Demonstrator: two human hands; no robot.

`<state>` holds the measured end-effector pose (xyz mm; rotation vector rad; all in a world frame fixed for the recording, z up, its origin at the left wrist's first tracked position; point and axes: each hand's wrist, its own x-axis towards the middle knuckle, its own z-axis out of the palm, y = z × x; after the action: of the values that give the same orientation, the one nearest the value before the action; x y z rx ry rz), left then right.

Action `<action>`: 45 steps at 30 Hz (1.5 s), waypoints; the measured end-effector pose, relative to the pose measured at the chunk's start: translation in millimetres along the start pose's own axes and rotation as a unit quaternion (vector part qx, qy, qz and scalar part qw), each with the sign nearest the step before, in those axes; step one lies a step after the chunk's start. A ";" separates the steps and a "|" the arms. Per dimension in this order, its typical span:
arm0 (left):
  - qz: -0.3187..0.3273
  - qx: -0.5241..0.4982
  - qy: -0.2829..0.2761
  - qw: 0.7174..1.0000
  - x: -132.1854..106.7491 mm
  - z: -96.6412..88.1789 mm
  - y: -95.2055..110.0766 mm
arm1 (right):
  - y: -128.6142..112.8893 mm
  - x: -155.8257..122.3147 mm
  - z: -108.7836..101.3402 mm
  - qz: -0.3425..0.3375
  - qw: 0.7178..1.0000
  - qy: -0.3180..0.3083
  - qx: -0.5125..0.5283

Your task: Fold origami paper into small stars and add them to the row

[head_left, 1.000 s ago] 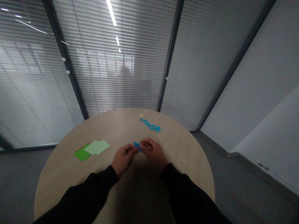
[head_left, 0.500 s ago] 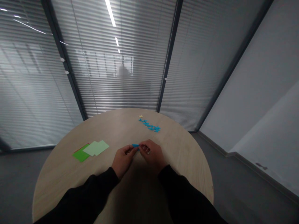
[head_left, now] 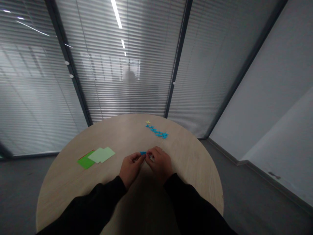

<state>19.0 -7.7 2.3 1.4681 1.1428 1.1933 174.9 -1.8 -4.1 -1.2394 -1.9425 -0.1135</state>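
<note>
Head view only, looking forward and down over a round pale wood table (head_left: 117, 133). At lower centre, a left hand (head_left: 130, 169) and a right hand (head_left: 160, 164), close together over the tabletop, with black sleeves (head_left: 85, 205) reaching in from the bottom corners. Between the two hands, a narrow blue paper piece (head_left: 143, 152), its right end hidden behind the right hand's fingers. Left fingertips (head_left: 141, 157) pressed together, pinching the piece's left part; right fingers (head_left: 153, 152) curled inward and pinching its other end, their exact placing hidden by the knuckles. Near the upper centre of the table, a row of small blue paper stars (head_left: 156, 131) slanting down to the right, with one small yellow star (head_left: 148, 122) just beyond its upper left end. Left of the hands, a green paper sheet (head_left: 85, 162) partly overlapped by pale green paper sheets (head_left: 101, 154). Behind the table, slatted window blinds (head_left: 122, 98); at the right, a grey wall (head_left: 269, 81).
</note>
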 end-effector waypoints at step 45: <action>-0.021 -0.080 0.023 0.996 -1.0 1.7 -6.6 | 6.2 0.4 8.5 0.256 0.847 -0.094 0.457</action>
<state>19.7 -7.7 -4.5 1.2950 1.0773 1.2645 174.8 5.6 -11.6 -1.0421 -1.4097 1.1171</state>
